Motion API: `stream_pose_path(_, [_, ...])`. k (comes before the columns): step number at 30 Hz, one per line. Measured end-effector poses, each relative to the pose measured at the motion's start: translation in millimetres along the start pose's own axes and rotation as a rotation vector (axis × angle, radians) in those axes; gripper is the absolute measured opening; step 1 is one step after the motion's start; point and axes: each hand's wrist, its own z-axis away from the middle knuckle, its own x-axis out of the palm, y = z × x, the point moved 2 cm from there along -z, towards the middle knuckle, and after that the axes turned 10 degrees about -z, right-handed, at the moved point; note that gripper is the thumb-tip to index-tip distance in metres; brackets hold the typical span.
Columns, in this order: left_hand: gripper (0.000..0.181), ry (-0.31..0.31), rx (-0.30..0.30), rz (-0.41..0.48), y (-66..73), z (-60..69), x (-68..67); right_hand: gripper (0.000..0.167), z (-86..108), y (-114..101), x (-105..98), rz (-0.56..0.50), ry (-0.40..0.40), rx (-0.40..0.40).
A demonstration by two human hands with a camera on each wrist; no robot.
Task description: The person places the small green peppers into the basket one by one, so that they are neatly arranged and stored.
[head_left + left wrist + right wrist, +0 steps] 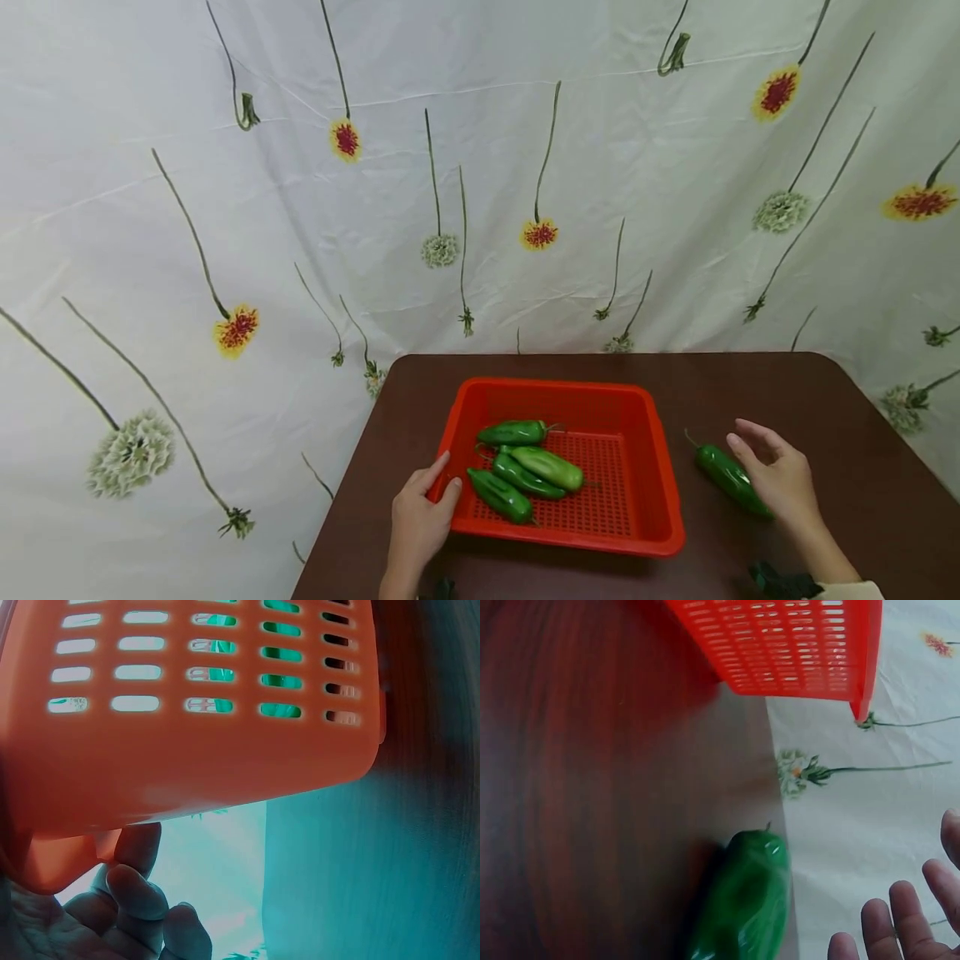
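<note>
A red plastic basket (652,467) with a slotted floor holds several green chili peppers (547,467) on its left side. My left hand (420,517) grips the basket's left rim, thumb over the edge; in the left wrist view its fingers (137,892) curl beneath the lip. One more green chili pepper (731,479) lies on the table to the right of the basket. Just over its right side hovers my right hand (783,483), fingers loosely bent and holding nothing. The right wrist view shows those fingers (910,915) spread apart, beside the pepper (746,900).
The dark brown table (795,383) has rounded far corners. Behind it hangs a white cloth (487,275) printed with flowers. Dark straps (783,581) sit near the wrists at the bottom of the head view.
</note>
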Motion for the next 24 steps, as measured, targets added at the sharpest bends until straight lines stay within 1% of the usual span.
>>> stream_pose_path(5, [0.045, 0.001, -0.003, 0.002, 1.4, -2.4, -1.1, 0.055, 5.8, 9, -4, 0.107, -0.058, 0.056])
stream_pose_path(9, [0.045, -0.004, -0.006, 0.005, 1.0, -2.2, -0.9, 0.059, 9.0, 17, -8, 0.144, -0.091, 0.084])
stream_pose_path(14, [0.045, -0.002, -0.009, 0.007, 0.8, -1.4, -1.1, 0.062, 11.0, 26, -9, 0.171, -0.119, 0.059])
stream_pose_path(20, [0.044, -0.005, -0.005, 0.006, 1.9, -0.6, -1.8, 0.062, 14.9, 35, -5, 0.175, -0.118, 0.026])
stream_pose_path(22, [0.044, -0.010, -0.008, 0.009, 2.3, 0.2, -2.1, 0.063, 16.3, 37, -3, 0.182, -0.128, 0.020])
stream_pose_path(24, [0.044, -0.015, -0.011, 0.010, 2.4, 1.0, -2.3, 0.065, 17.2, 39, -2, 0.195, -0.144, 0.031])
